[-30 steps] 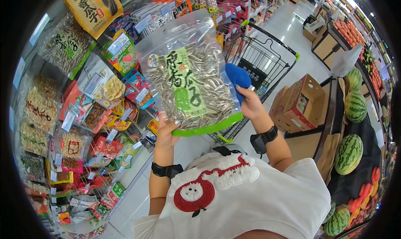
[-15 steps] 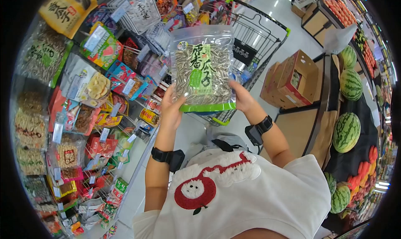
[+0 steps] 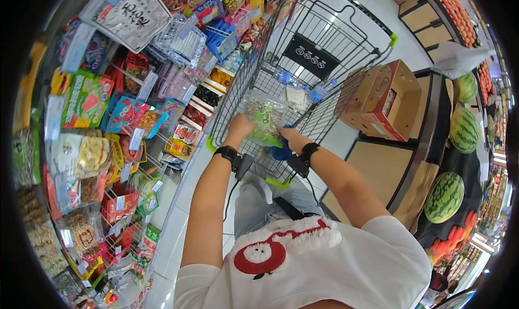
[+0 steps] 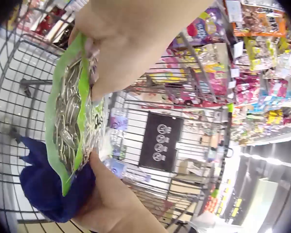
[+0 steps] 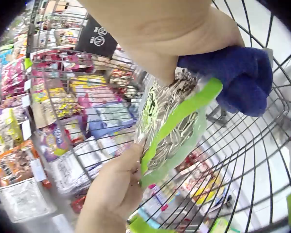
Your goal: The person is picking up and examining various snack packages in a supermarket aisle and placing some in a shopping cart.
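Both hands hold a clear bag of sunflower seeds (image 3: pixel 264 113) with a green bottom edge, low inside the wire shopping cart (image 3: pixel 393 40). My left hand (image 3: pixel 240 127) grips its left side, and the left wrist view shows the seeds (image 4: pixel 70 116) through the plastic base. On the opposite side my right hand (image 3: pixel 294 140) pinches the bag's edge. A dark blue cloth item (image 5: pixel 238 80) is bunched at the right hand, below its fingers. In the cart beyond the bag lie clear bottles (image 3: pixel 323 91) and a small white packet (image 3: pixel 295 96).
Hanging snack packs (image 3: pixel 135 117) fill the shelf rack on the left. A cardboard box (image 3: pixel 381 101) stands right of the cart, beside a produce stand with watermelons (image 3: pixel 444 197). A black panel (image 3: pixel 311 56) is fixed at the cart's far end.
The bag, held up before the chest earlier, has moved down and forward into the cart with both hands on it. The head view now shows more of the cart.
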A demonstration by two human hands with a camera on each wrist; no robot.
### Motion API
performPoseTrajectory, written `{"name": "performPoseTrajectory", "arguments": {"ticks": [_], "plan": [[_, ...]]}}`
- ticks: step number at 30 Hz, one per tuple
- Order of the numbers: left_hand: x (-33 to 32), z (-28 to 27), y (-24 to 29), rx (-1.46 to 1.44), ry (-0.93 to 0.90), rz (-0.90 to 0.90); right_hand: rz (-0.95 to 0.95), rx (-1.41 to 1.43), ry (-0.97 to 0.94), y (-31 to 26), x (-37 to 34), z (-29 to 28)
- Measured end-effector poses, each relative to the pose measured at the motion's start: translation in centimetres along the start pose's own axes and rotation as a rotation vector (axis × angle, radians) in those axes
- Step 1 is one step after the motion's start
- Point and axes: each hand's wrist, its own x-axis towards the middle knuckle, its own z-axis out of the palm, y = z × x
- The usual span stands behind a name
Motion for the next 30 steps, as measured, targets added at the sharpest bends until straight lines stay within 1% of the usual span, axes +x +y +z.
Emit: {"name": "performPoseTrajectory", "arguments": {"ticks": [2, 3, 4, 6, 7, 10, 12, 15, 18, 19, 22, 24, 25, 26, 27, 28, 29, 30], "plan": [[1.8, 1.5, -0.2, 0.082, -0.038, -0.134, 0.026, -0.238, -0.021, 0.4, 1.2, -0.3], [4.4, 3.6, -1.9, 0.036, -0.153, -0.246, -0.114, -0.330, -0.032, 1.7, 2.7, -0.4], [5.3, 4.1, -2.2, 0.037, -0.183, -0.261, -0.255, -0.423, -0.030, 2.1, 2.8, -0.1], [6.0, 5.4, -3.2, 0.034, -0.243, -0.294, -0.026, -0.039, 0.061, 1.8, 3.0, 2.0], [5.9, 5.1, -2.7, 0.050, -0.271, -0.324, 0.025, -0.166, 0.138, 5.1, 9.3, 2.0], [6.2, 5.7, -2.6, 0.014, -0.279, -0.507, 0.289, -0.369, 0.205, 6.0, 13.1, 3.6], [6.1, 5.8, -2.8, 0.003, -0.266, -0.547, 0.372, -0.502, 0.168, 6.4, 14.9, 4.3], [5.8, 5.8, -3.2, -0.006, -0.222, -0.571, 0.360, -0.700, -0.014, 7.0, 17.2, 4.8], [5.4, 6.6, -3.3, 0.058, -0.237, -0.627, 0.337, -0.897, -0.192, 7.7, 17.9, 5.1], [5.2, 7.4, -3.3, 0.091, -0.188, -0.631, 0.204, -0.948, -0.187, 7.5, 17.2, 5.0], [5.4, 9.4, -4.3, -0.159, -0.085, -0.373, -0.240, -1.098, -0.180, 4.8, 12.4, 4.0], [1.7, 4.9, 0.4, -0.313, -0.115, -0.257, -0.600, -1.186, -0.202, 1.7, 8.5, 4.6], [-0.3, 5.0, 0.9, -0.412, 0.091, -0.039, -1.006, -1.102, -0.399, 0.8, 6.7, 3.7], [-1.2, 5.1, 0.9, -0.526, -0.018, 0.115, -1.149, -0.935, -0.395, 0.1, 4.4, 3.3], [-3.5, 3.6, 1.7, -0.555, -0.006, 0.315, -1.294, -0.780, -0.393, -0.6, 2.1, 2.8], [-6.3, 1.4, 2.5, -0.563, -0.045, 0.334, -0.887, -0.327, -0.720, -1.9, -2.0, 3.1], [-8.9, -0.6, 2.1, -0.549, 0.062, 0.553, -1.081, -0.536, -0.644, -0.4, 2.6, 2.3], [-12.0, -3.2, 1.6, -0.645, 0.047, 0.498, -0.261, -0.059, -0.616, -3.7, -4.2, 4.3]]}}
